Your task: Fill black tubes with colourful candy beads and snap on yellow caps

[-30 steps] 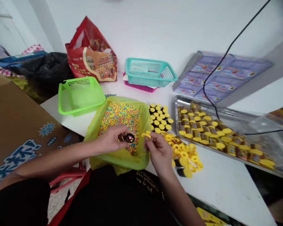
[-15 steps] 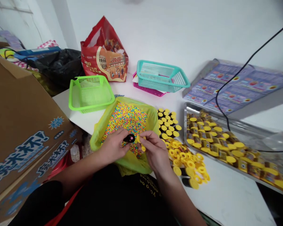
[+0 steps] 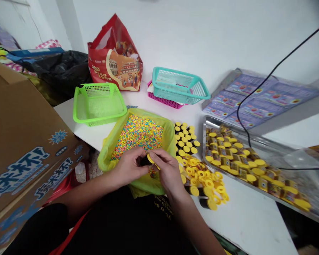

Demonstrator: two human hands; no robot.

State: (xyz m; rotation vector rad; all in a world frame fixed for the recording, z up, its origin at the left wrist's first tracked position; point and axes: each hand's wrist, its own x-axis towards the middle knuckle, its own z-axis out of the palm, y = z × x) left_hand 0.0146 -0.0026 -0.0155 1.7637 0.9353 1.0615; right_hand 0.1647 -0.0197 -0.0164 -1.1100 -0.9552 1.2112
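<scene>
Over the yellow-lined bin point(image 3: 170, 134) of small coloured candy balls point(image 3: 138, 132), my left hand point(image 3: 130, 164) is closed around a small black container point(image 3: 144, 161), mostly hidden by the fingers. My right hand point(image 3: 168, 168) pinches a yellow cap point(image 3: 150, 158) at the container's mouth. The cap touches the container, though how far it is seated I cannot tell. To the right of my right hand lies a heap of loose yellow caps point(image 3: 206, 179). Behind the heap stand several black containers with yellow lids point(image 3: 186, 140).
A metal tray point(image 3: 206, 141) of wrapped yellow-lidded pieces stands at the right, before purple boxes point(image 3: 244, 102). A green basket point(image 3: 99, 106), a teal basket point(image 3: 179, 85) and a red bag point(image 3: 117, 63) are at the back. A cardboard box point(image 3: 23, 141) is at the left; a black cable point(image 3: 271, 71) hangs at the right.
My right hand has brought the yellow cap left onto the black container's mouth, which earlier was open with a pink ball showing inside. The camera view has shifted slightly.
</scene>
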